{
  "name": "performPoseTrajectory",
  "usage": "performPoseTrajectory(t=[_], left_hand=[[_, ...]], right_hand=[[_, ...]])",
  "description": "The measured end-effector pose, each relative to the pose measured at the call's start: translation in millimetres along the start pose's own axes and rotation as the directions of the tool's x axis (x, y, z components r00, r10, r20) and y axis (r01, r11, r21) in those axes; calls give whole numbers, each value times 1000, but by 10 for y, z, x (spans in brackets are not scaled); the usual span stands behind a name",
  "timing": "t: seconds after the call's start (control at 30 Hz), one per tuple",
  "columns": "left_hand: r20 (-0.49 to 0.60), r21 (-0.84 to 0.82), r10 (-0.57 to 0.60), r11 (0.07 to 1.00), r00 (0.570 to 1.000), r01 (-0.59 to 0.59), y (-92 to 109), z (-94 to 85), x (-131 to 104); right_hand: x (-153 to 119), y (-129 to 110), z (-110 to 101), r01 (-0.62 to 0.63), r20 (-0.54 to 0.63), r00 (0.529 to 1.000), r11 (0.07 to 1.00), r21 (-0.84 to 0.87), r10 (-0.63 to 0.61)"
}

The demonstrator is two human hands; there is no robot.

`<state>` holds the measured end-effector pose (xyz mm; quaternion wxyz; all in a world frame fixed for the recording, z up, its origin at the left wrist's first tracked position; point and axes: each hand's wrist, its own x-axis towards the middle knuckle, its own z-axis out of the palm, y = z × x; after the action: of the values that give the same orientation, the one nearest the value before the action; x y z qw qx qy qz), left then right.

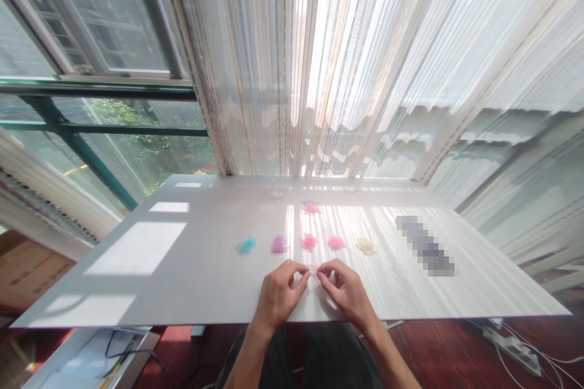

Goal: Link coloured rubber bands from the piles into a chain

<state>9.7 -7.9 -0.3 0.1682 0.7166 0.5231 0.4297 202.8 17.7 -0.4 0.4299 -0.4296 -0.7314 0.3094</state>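
My left hand (pixel 279 292) and my right hand (pixel 347 289) meet over the near part of the white table, each with thumb and forefinger pinched. Between the fingertips is a thin pinkish band (pixel 312 268), small and partly hidden. Just beyond the hands lies a row of small piles of thin loops that look like rubber bands: a teal pile (pixel 247 245), a purple pile (pixel 280 244), a red-pink pile (pixel 308 242), a bright pink pile (pixel 336 242) and a pale yellow pile (pixel 365 245). Farther back sits a mixed pink and lilac pile (pixel 311 207).
On the right of the white table (pixel 205 292) is a pixelated dark object (pixel 426 246). A small clear item (pixel 277 191) stands near the back edge. Striped sheer curtains (pixel 255 73) hang behind. A power strip (pixel 513 349) with cables lies on the floor at right.
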Motion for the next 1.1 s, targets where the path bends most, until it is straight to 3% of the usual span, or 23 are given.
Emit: performPoseTrajectory(t=[0.7,0.97,1.1], left_hand=[[8,-67,70,995,998,-69,16,-40,-7],[-13,-46,42,998,999,-43,12,-13,1],[4,-62,30,998,1000,-30,2,-90,32]], right_hand=[[-2,44,27,87,30,996,992,-94,-85],[4,23,13,99,19,995,990,-100,-98],[1,-3,9,86,21,996,993,-87,-85]])
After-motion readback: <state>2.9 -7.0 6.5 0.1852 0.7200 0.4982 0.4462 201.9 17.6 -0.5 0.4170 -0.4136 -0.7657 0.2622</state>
